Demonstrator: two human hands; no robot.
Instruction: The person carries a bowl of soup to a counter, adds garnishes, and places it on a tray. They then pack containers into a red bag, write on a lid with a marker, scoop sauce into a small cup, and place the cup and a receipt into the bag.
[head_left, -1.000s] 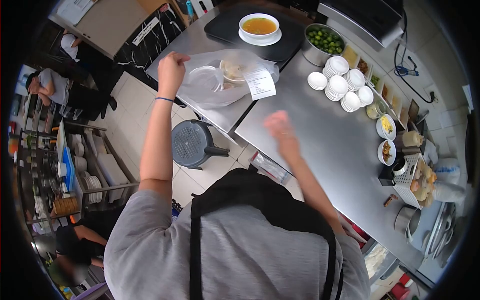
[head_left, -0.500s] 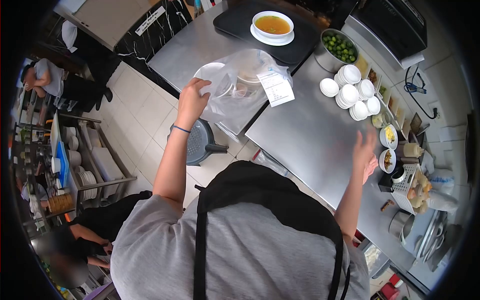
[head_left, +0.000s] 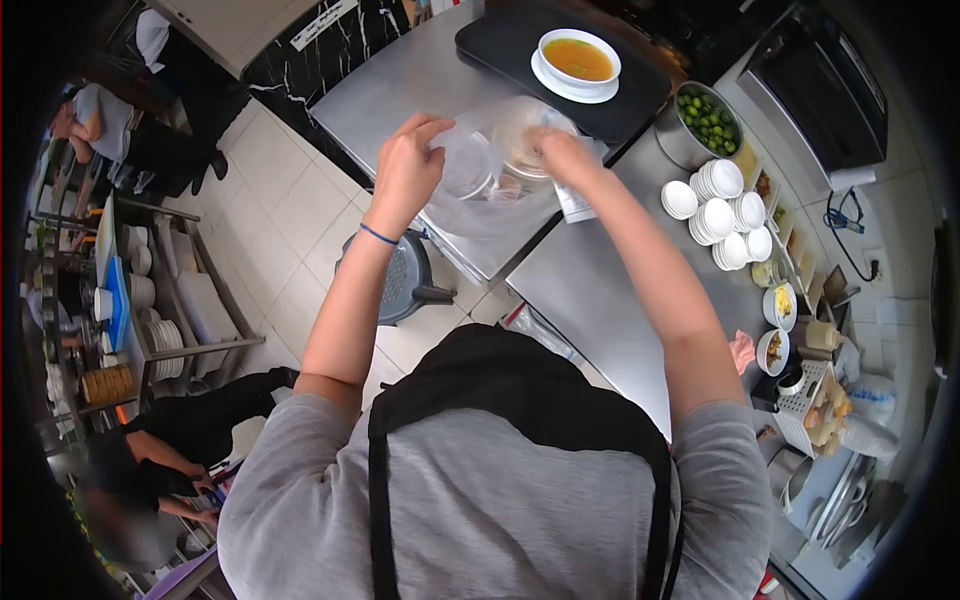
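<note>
A clear plastic bag (head_left: 480, 215) with round lidded containers inside stands on the steel table's near part. My left hand (head_left: 408, 170), a blue band at its wrist, is at the bag's left rim, fingers bent; what it pinches, if anything, is too small to tell. My right hand (head_left: 565, 158) reaches over the bag's right side, its fingers blurred above a round container (head_left: 520, 140). A white paper slip (head_left: 577, 205) hangs at the bag's right, partly behind my right wrist.
A bowl of orange soup (head_left: 578, 58) sits on a black tray (head_left: 490, 40). To the right are a pot of green limes (head_left: 708, 118), stacked white dishes (head_left: 713, 220) and small food bowls (head_left: 779, 305). A grey stool (head_left: 400, 285) stands below. Other people are at the left.
My right hand has moved left from the right-hand counter to the bag. My left hand has shifted slightly up and right at the bag's rim.
</note>
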